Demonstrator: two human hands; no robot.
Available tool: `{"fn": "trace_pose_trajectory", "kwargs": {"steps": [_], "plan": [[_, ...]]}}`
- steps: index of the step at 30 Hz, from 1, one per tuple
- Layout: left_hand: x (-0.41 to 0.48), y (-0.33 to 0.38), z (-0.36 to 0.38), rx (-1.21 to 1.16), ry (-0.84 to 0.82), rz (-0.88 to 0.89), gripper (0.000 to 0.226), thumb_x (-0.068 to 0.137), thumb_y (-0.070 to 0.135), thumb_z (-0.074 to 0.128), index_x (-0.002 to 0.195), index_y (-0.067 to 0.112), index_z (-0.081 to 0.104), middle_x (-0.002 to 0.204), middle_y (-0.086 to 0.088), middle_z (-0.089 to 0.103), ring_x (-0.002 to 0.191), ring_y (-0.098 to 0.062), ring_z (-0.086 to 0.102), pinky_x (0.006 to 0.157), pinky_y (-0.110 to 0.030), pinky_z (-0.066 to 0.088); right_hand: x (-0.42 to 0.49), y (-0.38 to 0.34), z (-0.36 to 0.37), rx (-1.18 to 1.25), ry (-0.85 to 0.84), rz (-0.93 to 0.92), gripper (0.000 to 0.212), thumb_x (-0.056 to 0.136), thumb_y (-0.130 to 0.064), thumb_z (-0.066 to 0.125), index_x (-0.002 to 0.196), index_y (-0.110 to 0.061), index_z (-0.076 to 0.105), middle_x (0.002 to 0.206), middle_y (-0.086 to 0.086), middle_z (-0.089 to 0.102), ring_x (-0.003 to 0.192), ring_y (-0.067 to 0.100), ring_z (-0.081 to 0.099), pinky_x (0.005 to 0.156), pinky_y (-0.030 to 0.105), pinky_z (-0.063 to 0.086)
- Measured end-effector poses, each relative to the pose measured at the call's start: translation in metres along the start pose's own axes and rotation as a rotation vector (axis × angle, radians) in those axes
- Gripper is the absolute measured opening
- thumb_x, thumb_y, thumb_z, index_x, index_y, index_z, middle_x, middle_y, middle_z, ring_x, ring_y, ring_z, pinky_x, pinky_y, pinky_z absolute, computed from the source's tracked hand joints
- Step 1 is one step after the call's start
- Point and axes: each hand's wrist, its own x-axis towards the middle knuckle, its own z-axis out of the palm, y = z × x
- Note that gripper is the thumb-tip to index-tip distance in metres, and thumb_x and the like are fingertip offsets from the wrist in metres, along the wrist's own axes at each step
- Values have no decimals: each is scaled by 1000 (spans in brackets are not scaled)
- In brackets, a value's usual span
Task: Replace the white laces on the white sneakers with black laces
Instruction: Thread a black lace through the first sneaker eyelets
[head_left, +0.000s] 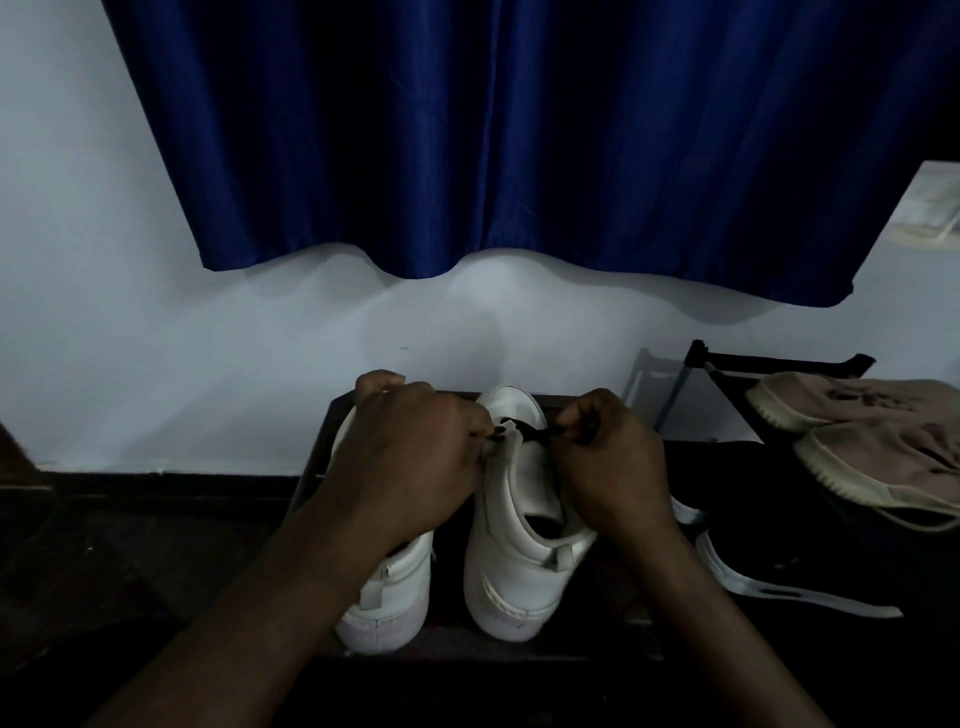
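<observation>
Two white sneakers stand side by side on a dark surface, heels towards me. My left hand (410, 457) lies over the left sneaker (389, 597) and pinches one end of a black lace (527, 432) at the right sneaker (519, 530). On the other side my right hand (608, 457) pinches the lace's other end. The lace crosses the front eyelets of the right sneaker. White laces (748, 577) lie loose on the dark surface to the right.
A blue curtain (493, 130) hangs on the pale wall behind. At the right, a pair of beige sneakers (872, 436) sits on a black rack (727, 366). The dark floor spreads out to the left.
</observation>
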Motion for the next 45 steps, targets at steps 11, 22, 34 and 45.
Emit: {"fn": "trace_pose_trajectory", "kwargs": {"steps": [11,22,34,45], "plan": [[-5,-24,-25,-223,316,-285,19,83,39,59,90,40,76,86,14,75,92,-18,65,98,-47,45,3,2,-9,-80,56,-14,17,75,-5,68,74,-20,60,66,-6,66,67,20,65,63,38,55],[2,18,13,80,121,68,19,87,33,62,96,41,77,89,19,71,105,-15,56,101,-50,31,0,0,-9,6,-25,-12,18,78,-8,74,78,-21,61,70,-8,67,68,10,63,58,22,43],[-3,-13,-27,-148,582,-185,16,83,26,55,85,24,70,87,7,69,91,-25,58,86,-42,35,2,-2,-18,-197,-39,38,11,74,-18,72,67,-19,64,65,-5,67,70,19,66,65,31,52],[-3,3,11,-36,117,55,28,79,35,59,102,39,75,93,21,72,105,-14,59,98,-45,28,-2,-6,-14,-136,-36,14,10,77,-18,70,68,-21,66,70,-7,67,72,15,65,60,27,44]]}}
